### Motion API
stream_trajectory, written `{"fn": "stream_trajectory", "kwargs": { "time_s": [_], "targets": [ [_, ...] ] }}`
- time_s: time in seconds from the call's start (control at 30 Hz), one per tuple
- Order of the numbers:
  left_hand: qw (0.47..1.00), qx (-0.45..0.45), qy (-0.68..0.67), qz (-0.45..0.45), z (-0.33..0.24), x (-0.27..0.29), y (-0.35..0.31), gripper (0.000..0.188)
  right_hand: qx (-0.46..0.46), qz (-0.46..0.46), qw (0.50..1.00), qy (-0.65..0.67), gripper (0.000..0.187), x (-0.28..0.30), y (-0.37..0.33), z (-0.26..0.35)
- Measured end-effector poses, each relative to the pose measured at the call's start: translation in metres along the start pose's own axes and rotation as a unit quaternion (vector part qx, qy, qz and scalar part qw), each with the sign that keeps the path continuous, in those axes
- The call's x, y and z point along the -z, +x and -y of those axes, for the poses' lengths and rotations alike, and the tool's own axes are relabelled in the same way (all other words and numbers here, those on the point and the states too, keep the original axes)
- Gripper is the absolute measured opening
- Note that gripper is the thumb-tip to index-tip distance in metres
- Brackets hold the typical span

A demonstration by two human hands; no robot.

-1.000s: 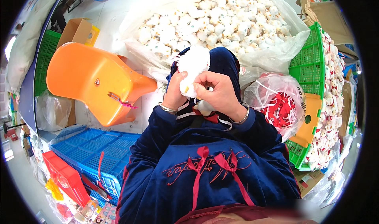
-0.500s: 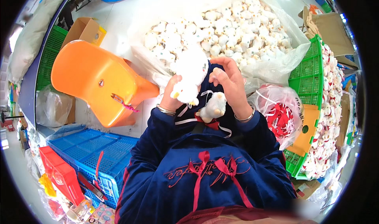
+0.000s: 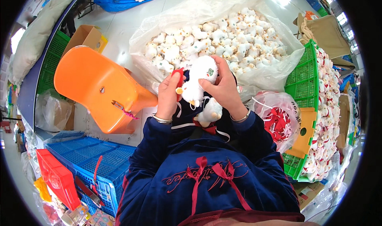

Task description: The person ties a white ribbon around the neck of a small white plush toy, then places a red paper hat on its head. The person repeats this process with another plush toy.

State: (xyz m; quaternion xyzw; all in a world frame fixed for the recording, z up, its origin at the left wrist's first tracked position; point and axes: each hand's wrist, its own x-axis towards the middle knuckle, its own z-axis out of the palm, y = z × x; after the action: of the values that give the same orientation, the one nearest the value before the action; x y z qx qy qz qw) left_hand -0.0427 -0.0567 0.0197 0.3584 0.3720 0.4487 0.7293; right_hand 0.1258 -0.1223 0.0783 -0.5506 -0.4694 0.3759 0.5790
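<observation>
A white plush toy with an orange beak and a small green mark is held above my lap. My right hand is closed round its right side, thumb on the front and fingers behind. Close by on the left, my left hand pinches a red cloth piece between thumb and fingers, near the toy's beak. White ribbon hangs below that hand. On my lap lies a second white plush toy, with more red cloth and white ribbons under it.
A large clear plastic bag full of white plush toys lies ahead. An orange chair and a blue crate stand at left. At right are a bag of red cloth pieces and a green crate beside several piled toys.
My right hand has moved left and taken hold of the plush toy. The left hand has shifted to its left side, where red cloth now shows in the fingers.
</observation>
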Motion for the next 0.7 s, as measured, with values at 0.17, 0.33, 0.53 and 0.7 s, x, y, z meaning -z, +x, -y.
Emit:
{"fn": "stream_trajectory", "kwargs": {
  "time_s": [0.17,0.33,0.53,0.7],
  "targets": [
    [0.996,-0.052,0.044,0.056,-0.012,-0.003,-0.021,0.024,0.002,-0.021,0.999,-0.034,0.068,0.007,0.000,0.002],
    [0.994,-0.037,0.082,0.059,-0.020,-0.007,-0.028,0.024,0.008,-0.042,0.999,-0.028,0.065,0.008,-0.002,0.009],
    [0.994,-0.030,0.090,0.048,-0.021,-0.006,-0.029,0.022,-0.014,-0.076,0.997,-0.003,0.062,0.006,-0.004,0.012],
    [0.995,-0.068,0.070,0.015,-0.015,-0.015,-0.030,0.019,-0.036,-0.087,0.995,0.024,0.054,0.005,-0.004,0.015]
  ]
}}
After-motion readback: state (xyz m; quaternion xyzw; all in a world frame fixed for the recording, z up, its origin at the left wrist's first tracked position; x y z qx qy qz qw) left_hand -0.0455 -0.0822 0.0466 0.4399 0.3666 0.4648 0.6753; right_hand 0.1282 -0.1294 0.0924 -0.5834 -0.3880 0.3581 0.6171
